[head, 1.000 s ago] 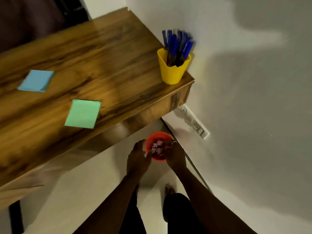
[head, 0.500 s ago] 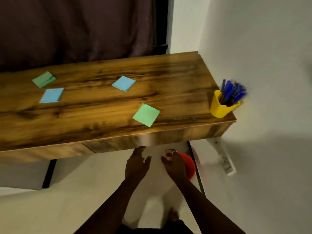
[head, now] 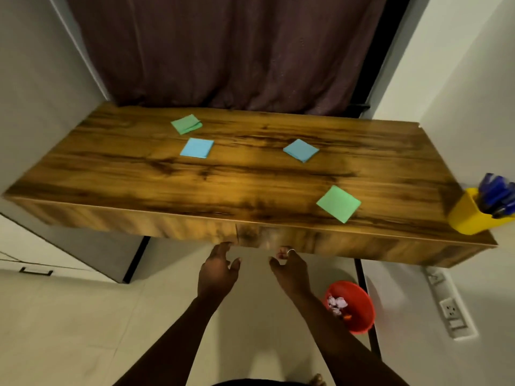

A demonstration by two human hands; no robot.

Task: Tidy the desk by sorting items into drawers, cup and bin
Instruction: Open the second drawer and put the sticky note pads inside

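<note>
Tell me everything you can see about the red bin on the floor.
The bin is a small, round red tub that looks like plastic. It has an open top and no lid, and it stands upright on the pale floor under the right part of the desk. A dark desk leg runs beside it. Inside lie crumpled whitish-pink paper scraps and one small orange bit. The left hand and right hand are up by the desk front and do not touch it.

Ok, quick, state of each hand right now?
Left hand: open, fingers spread, holding nothing.
Right hand: open, fingers loosely curled, nothing visibly held.
</note>
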